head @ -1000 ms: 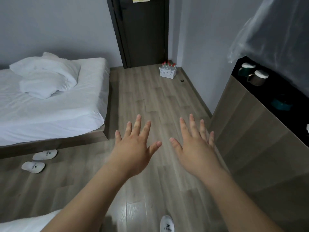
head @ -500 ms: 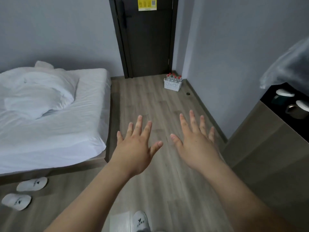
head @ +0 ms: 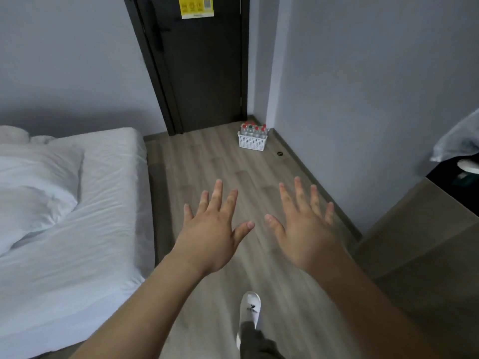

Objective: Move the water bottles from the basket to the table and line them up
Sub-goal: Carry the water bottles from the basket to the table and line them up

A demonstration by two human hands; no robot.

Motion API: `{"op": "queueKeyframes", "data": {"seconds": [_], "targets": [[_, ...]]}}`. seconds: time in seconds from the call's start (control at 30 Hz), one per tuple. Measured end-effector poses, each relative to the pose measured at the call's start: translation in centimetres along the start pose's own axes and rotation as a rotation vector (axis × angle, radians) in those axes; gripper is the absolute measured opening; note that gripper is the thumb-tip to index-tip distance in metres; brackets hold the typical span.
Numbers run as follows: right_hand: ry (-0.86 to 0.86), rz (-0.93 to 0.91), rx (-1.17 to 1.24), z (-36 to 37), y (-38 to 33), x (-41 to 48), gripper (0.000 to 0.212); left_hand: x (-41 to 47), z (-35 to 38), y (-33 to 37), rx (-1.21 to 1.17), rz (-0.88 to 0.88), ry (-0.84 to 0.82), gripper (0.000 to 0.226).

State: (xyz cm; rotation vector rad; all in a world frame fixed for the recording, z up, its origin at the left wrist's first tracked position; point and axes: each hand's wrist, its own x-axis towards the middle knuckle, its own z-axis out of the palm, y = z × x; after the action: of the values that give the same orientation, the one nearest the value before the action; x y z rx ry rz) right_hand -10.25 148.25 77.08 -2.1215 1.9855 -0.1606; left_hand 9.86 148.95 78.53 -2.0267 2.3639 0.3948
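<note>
White basket [head: 252, 142] sits well beyond spread fingers [head: 217, 194].

This is a bedroom, most likely a hotel room. A bed [head: 85, 242] in plain white sheets with a white pillow [head: 33, 187] fills the left of the frame, and the dark door [head: 204, 73] at top centre carries a yellow printed notice [head: 197, 7]. Wood-look flooring [head: 215, 161] runs between grey walls, and the foot at bottom centre wears a thin white slipper [head: 250, 307].
</note>
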Motion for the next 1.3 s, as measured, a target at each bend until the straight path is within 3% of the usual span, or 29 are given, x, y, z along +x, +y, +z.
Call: {"op": "queueKeyframes", "data": {"seconds": [0.5, 0.8, 0.97, 1.13, 1.3], "targets": [[-0.019, -0.024, 0.024, -3.0, -4.1, 32.4, 0.075, 29.2, -8.2, -9.8, -0.032, -0.002, -0.013, 0.082], [0.003, 0.056, -0.043, -0.6, -7.8, 49.2, 0.077, 46.1, -10.2, -18.0, -0.018, 0.088, -0.029, 0.084], [0.003, 0.111, -0.049, -0.9, -10.4, 57.2, 0.095, 55.1, -13.1, -22.1, -0.018, 0.135, -0.036, 0.081], [-0.043, 0.18, -0.057, -1.4, -11.3, 63.9, 0.078, 63.3, -14.4, -24.0, -0.052, 0.174, -0.073, 0.08], [-0.06, 0.228, -0.038, -0.7, -10.3, 71.6, 0.077, 71.9, -14.4, -24.9, -0.04, 0.206, -0.105, 0.08]]}}
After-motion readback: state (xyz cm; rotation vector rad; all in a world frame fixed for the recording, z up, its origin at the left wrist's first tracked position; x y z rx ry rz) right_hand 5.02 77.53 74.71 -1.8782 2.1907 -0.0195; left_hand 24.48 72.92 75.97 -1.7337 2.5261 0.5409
